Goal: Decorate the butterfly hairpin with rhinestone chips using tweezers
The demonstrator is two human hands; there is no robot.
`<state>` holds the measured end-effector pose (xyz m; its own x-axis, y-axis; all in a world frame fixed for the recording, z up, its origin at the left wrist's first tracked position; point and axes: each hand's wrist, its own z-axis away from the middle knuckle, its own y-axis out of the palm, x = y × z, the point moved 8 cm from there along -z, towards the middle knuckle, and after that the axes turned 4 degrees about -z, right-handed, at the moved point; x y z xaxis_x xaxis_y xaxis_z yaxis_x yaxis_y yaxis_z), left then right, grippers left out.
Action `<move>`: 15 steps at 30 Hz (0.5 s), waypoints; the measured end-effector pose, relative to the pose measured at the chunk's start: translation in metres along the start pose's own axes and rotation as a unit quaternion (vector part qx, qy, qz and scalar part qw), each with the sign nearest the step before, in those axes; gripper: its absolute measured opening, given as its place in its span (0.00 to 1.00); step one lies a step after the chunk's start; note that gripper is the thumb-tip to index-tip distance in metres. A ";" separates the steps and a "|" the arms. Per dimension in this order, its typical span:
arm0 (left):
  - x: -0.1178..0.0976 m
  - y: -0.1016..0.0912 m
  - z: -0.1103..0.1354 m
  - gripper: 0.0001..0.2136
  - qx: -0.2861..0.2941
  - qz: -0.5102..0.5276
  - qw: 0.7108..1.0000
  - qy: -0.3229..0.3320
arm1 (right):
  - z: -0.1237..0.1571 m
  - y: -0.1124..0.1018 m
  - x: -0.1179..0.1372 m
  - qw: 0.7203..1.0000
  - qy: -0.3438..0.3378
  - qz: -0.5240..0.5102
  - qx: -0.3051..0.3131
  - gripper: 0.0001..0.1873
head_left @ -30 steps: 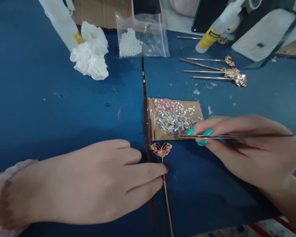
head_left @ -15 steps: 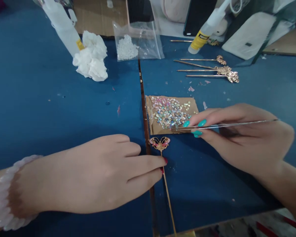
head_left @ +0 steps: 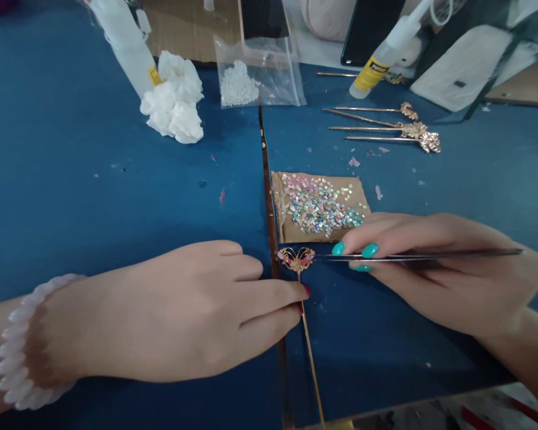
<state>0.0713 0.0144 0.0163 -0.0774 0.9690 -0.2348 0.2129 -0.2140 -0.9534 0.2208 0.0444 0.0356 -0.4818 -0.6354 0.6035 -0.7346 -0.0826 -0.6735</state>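
Blue desk (head_left: 94, 197): left hand's (head_left: 174, 316) fingers, pressed together, pin my gold butterfly hairpin (head_left: 296, 260); right hand's (head_left: 439, 275) fingers clamp thin steel tweezers (head_left: 412, 257) at its wing. Pink stones only partly set, I judge.

Bare counter (head_left: 72, 197) left of the centre seam (head_left: 267, 179), open as far as the tissue wad (head_left: 174, 107) and bead bag (head_left: 260, 80) at the far edge. Right of the seam: card of stones (head_left: 320, 206), row of hairpins (head_left: 376, 128) and glue bottle (head_left: 376, 65) obstruct; a narrow bare strip separates card and hairpins.
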 end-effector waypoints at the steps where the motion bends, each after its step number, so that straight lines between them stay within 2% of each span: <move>1: 0.000 0.000 0.000 0.17 -0.001 0.000 1.000 0.000 | 0.000 0.001 0.000 1.000 0.001 -0.006 0.005 0.11; 11: 0.000 0.000 -0.001 0.21 -0.007 -0.020 1.000 0.004 | 0.001 0.009 0.001 0.996 0.070 -0.045 -0.012 0.12; 15: 0.000 -0.001 -0.001 0.21 -0.012 -0.022 1.000 0.000 | 0.003 0.009 0.006 0.997 0.073 -0.021 -0.022 0.11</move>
<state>0.0718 0.0147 0.0171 -0.0871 0.9774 -0.1929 0.2332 -0.1682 -0.9578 0.2131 0.0373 0.0322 -0.5123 -0.5135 0.6884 -0.7741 -0.0710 -0.6291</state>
